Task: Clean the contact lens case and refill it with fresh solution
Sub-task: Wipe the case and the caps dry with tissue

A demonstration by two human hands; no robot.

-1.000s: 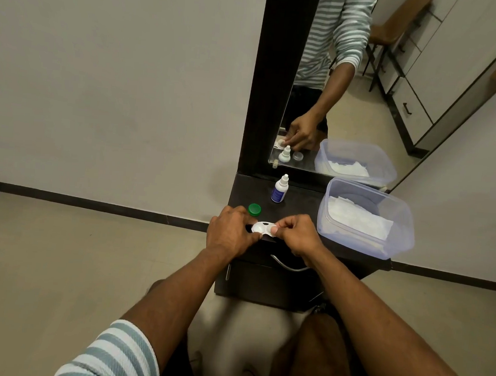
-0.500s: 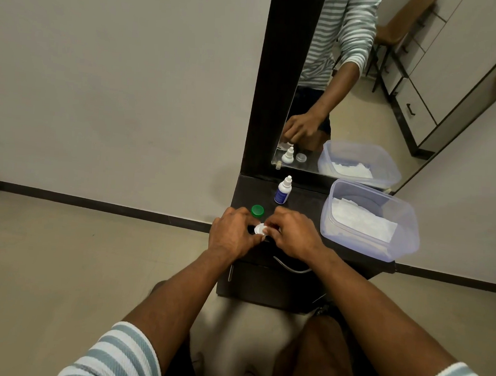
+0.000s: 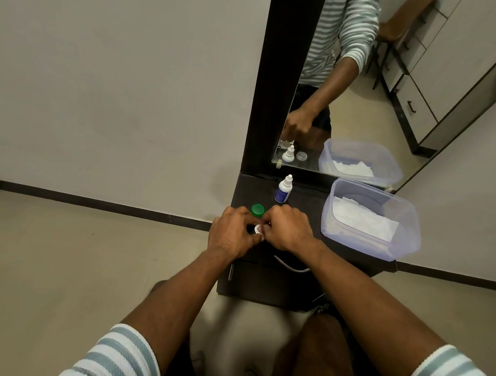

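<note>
You are gripping the white lens case (image 3: pixel 257 229) with both your left hand (image 3: pixel 231 234) and right hand (image 3: pixel 286 231), working near the dresser top's (image 3: pixel 305 201) front edge, green cap (image 3: pixel 257 210) just behind.

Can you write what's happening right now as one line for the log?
left hand holds lens case | right hand grips it too | green cap off | bottle standing

lens case (image 3: pixel 257 229) mostly hidden between hands, grip perhaps pinching
</note>
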